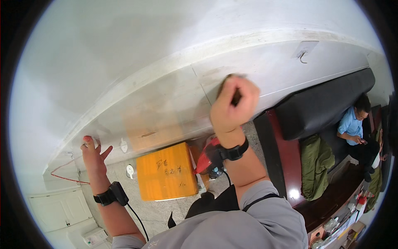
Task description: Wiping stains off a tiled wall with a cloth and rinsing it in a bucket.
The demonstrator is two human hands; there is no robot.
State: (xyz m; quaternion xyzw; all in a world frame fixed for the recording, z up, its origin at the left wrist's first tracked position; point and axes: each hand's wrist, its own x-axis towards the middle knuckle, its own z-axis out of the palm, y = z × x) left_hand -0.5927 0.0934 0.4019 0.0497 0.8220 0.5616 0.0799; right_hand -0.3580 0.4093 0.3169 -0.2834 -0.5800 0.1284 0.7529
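Observation:
My right hand (235,104) is raised against the tiled white wall (192,84), its fingers curled around a dark brown object (224,84), blurred and mostly covered by the fingers; its kind cannot be told. Faint brownish smears mark the tile beside it. At the left, my left hand (94,155) has its fingers spread, fingertips at or near the wall, and holds nothing. A wristband with a dark module sits on each wrist. Below the hands a yellow box (168,171) with handwriting stands over the floor, a red bag (209,155) at its right side.
A metal hook (302,57) is fixed to the wall at upper right. A black padded sofa (323,102) with a green cloth (317,168) stands at right, where a person (354,127) sits. A cluttered table (339,224) is at lower right, white cabinets (60,210) at lower left.

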